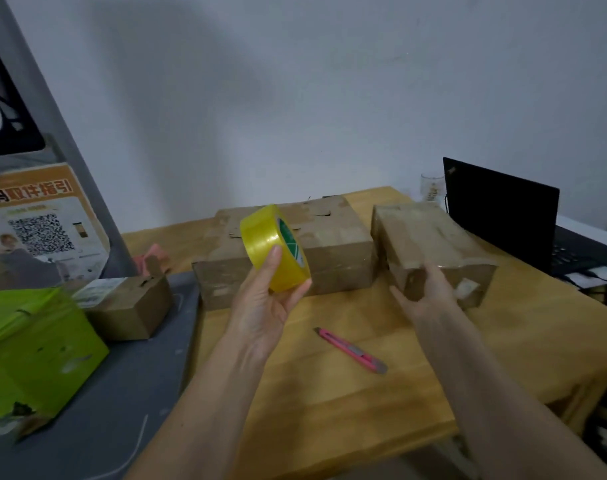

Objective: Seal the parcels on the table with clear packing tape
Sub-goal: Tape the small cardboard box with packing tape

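Above the wooden surface (329, 403) we hold the tape roll (276, 247) in our left hand (264, 306), its grip curled round it, while our right hand (423, 292) grips the parcel (430, 244) at two o'clock, so we judge sealing not yet begun: next, find the tape's free end.

Off to my left I logged a green box (35, 348) on the grey surface (129, 393), with a small brown carton (132, 306) just beside it. Behind them leaned a poster with a QR code (40, 230). On the wooden table (364, 403) lay a pink utility knife (352, 350). Far right — an open black laptop (509, 216), with a drinking glass (432, 187) behind it.
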`<move>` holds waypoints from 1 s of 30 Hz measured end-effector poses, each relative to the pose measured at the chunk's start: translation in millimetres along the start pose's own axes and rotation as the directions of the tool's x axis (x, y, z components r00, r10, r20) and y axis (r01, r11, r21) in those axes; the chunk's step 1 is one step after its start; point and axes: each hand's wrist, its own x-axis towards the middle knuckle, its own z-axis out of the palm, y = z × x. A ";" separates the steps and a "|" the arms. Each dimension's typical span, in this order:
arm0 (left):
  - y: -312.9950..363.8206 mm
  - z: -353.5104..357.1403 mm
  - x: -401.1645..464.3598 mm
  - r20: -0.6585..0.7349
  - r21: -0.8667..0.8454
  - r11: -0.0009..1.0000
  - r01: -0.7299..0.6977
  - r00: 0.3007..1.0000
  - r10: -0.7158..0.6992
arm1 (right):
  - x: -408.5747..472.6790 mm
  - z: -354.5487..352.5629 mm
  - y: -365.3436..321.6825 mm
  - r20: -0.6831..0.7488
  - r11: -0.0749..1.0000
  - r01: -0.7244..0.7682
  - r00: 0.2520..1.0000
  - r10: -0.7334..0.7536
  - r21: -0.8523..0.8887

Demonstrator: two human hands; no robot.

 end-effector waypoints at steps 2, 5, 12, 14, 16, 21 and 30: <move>-2.3 -2.9 2.7 -0.012 0.008 1.000 0.005 1.000 -0.005 | 11.9 4.3 -2.7 0.113 0.992 -0.031 0.993 0.044 -0.121; -2.8 -8.3 5.2 -0.029 0.014 1.000 0.008 1.000 -0.008 | 14.8 10.5 -1.4 0.241 0.971 -0.053 0.964 0.110 -0.233; 5.5 -30.9 -7.0 0.004 0.111 0.993 0.043 0.999 -0.044 | -48.2 13.6 50.5 0.529 0.838 0.034 0.789 0.312 -0.544; 11.8 -42.2 -19.7 0.049 0.201 0.977 0.074 0.995 -0.085 | -66.6 14.0 72.0 0.591 0.785 0.071 0.701 0.399 -0.615; 19.9 -55.6 -34.5 0.089 0.304 0.948 0.094 0.988 -0.127 | -79.7 14.4 95.2 0.616 0.761 0.077 0.642 0.456 -0.644; 42.4 -101.8 -66.5 0.043 0.408 0.905 0.118 0.988 -0.149 | -101.1 18.0 144.8 0.566 0.781 0.021 0.702 0.432 -0.624; 63.8 -159.4 -112.7 -0.131 0.002 0.994 0.105 0.986 -0.104 | -142.0 41.2 214.0 0.547 0.862 -0.025 0.764 0.343 -0.506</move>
